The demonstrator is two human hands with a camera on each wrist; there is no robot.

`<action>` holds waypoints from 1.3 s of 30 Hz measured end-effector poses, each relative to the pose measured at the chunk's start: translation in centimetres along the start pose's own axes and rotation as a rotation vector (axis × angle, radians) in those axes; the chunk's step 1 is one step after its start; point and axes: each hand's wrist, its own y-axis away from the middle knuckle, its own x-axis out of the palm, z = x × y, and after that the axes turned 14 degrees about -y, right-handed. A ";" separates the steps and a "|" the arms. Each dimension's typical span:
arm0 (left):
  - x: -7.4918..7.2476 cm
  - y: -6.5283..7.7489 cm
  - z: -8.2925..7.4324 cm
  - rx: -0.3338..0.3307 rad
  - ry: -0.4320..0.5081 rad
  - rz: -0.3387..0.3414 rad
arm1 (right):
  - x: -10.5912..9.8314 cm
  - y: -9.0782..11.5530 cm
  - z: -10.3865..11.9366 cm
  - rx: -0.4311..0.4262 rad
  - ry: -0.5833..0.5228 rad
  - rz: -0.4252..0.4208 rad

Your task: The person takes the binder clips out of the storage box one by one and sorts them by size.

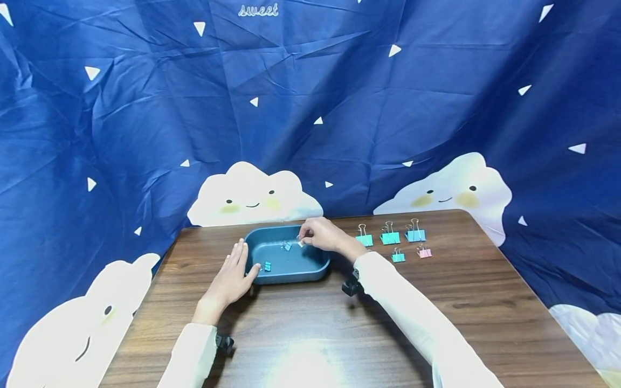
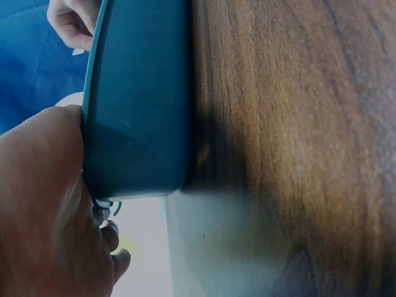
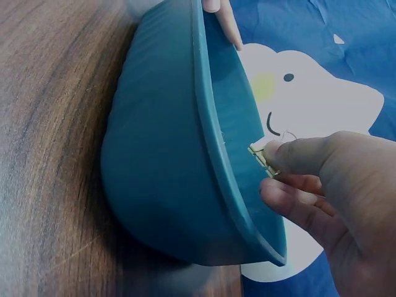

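A blue-green plastic bin (image 1: 291,278) stands near the table's back edge, with small blue-green binder clips (image 1: 288,246) lying inside. My left hand (image 1: 235,275) rests against the bin's left end, fingers straight, thumb at the near left corner. Over the bin's right end, my right hand (image 1: 321,234) pinches a small pale yellow binder clip (image 3: 265,159) between thumb and fingertips. The right wrist view shows that clip just above the rim, its wire handles partly covered by the fingers.
Right of the bin, larger binder clips (image 1: 390,237) in green and blue stand in a back row. In front of them sit a small green clip (image 1: 398,257) and a pink clip (image 1: 424,252). A blue curtain (image 1: 310,97) with clouds hangs behind the wooden table (image 1: 436,302).
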 end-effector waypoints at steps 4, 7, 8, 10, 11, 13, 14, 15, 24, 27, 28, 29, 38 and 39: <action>0.1 0.0 0.0 0.002 0.000 -0.011 | -0.3 0.4 0.0 -0.006 -0.011 -0.012; 0.2 0.0 0.1 0.003 -0.005 -0.017 | -0.6 0.7 0.1 -0.007 -0.019 -0.020; 0.2 0.0 0.1 0.003 -0.007 -0.018 | -0.8 0.8 0.1 -0.007 -0.020 -0.022; 0.3 -0.1 0.1 0.003 -0.006 -0.017 | -1.0 1.1 0.1 -0.011 -0.014 -0.026; 0.3 -0.1 0.2 0.003 -0.005 -0.016 | -1.1 1.2 0.1 -0.014 -0.014 -0.030; 0.3 -0.1 0.2 0.004 -0.005 -0.013 | -1.4 1.6 0.2 -0.020 -0.010 -0.036; 0.3 -0.1 0.2 0.005 -0.004 -0.013 | -1.6 1.7 0.2 -0.019 -0.010 -0.038; 0.3 -0.1 0.2 0.006 -0.004 -0.013 | -1.7 1.9 0.3 -0.020 -0.011 -0.041; 0.3 -0.1 0.3 0.010 -0.014 -0.011 | -3.0 3.2 0.6 -0.019 -0.024 -0.065; 0.4 -0.1 0.4 0.009 -0.011 -0.009 | -3.4 3.8 0.6 -0.026 -0.054 -0.082; 0.3 -0.1 0.4 0.009 -0.007 -0.009 | -3.6 4.0 0.6 -0.027 -0.060 -0.087; 0.3 -0.1 0.5 0.009 -0.005 -0.010 | -3.7 4.2 0.6 -0.030 -0.065 -0.092; 0.4 -0.1 0.5 0.008 0.003 -0.001 | -4.6 6.2 0.5 -0.023 -0.042 -0.126; 0.4 -0.1 0.5 0.010 0.002 -0.008 | -4.7 6.4 0.5 -0.023 -0.038 -0.131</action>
